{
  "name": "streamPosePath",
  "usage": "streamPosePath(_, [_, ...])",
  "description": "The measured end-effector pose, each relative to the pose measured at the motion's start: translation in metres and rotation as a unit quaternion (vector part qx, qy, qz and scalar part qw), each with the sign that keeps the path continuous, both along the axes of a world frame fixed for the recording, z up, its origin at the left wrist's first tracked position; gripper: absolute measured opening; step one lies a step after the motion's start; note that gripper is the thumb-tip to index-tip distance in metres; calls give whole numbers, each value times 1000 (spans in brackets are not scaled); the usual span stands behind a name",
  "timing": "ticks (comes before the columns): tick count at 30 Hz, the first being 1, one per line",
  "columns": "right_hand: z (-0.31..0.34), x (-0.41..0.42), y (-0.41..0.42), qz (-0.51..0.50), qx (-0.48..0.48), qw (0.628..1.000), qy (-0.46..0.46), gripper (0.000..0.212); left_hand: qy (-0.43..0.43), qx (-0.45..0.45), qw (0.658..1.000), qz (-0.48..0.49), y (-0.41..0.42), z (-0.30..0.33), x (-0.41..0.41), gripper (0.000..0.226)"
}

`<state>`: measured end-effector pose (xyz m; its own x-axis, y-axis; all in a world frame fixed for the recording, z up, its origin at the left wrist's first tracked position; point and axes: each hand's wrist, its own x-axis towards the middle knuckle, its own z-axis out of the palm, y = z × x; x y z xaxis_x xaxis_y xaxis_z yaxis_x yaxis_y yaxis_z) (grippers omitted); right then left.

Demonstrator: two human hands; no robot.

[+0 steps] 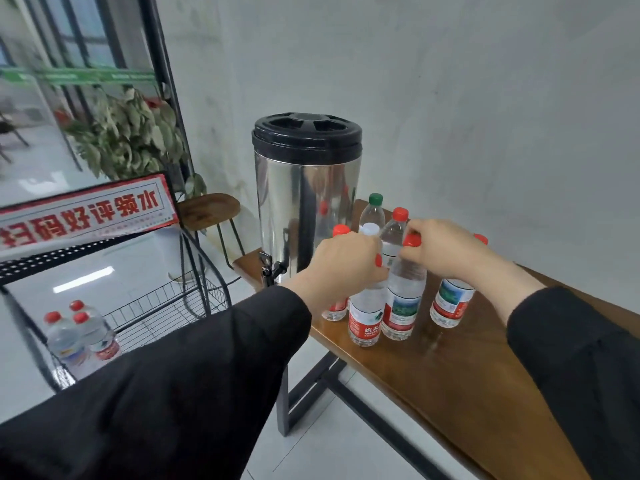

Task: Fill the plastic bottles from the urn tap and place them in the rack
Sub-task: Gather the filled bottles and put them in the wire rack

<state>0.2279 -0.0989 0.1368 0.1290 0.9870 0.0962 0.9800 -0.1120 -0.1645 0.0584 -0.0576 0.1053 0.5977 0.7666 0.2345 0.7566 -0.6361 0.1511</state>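
A steel urn (306, 202) with a black lid stands at the left end of the wooden table (467, 372); its tap (272, 270) hangs over the table edge. Several clear plastic bottles cluster beside it. My left hand (343, 265) grips the upper body of a red-labelled bottle (403, 306). My right hand (443, 249) pinches that bottle's red cap (412, 240). Another red-labelled bottle (365, 320) stands just left of it, partly behind my left hand. The black wire rack (166, 306) at lower left holds three red-capped bottles (81, 336).
Behind the held bottle stand a green-capped bottle (374, 211), a red-capped one (398, 225) and a white-capped one (370, 229). One more bottle (450, 304) sits under my right wrist. A wooden stool (207, 211), a red sign (83, 211) and a plant (128, 133) lie left.
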Motion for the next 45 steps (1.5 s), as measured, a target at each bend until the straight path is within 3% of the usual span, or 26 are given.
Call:
streamPosePath(6, [48,-53,-9,85,-18,996,20,18,-83,-68,993,40,-23,37,-66,22])
streamPosePath(11, [54,-134,-15,173,-19,984,32,19,-85,-65,989,99,-49,39,-153,24])
streamPosePath(21, [-66,-317,67,293,-75,950,74,21,-28,-100,938,330,-26,-60,-338,26])
streamPosePath(27, [-126,-416,138,321,-95,938,91,19,14,-92,915,393,34,-109,-439,34])
streamPosePath(31, [-161,-475,197,347,-103,928,89,19,39,-131,905,403,94,-140,-492,34])
streamPosePath(38, [-242,-558,293,366,-144,914,100,17,119,-204,904,357,197,-194,-563,12])
streamPosePath(45, [-322,-605,351,384,-208,898,50,21,218,-203,912,283,261,-258,-611,27])
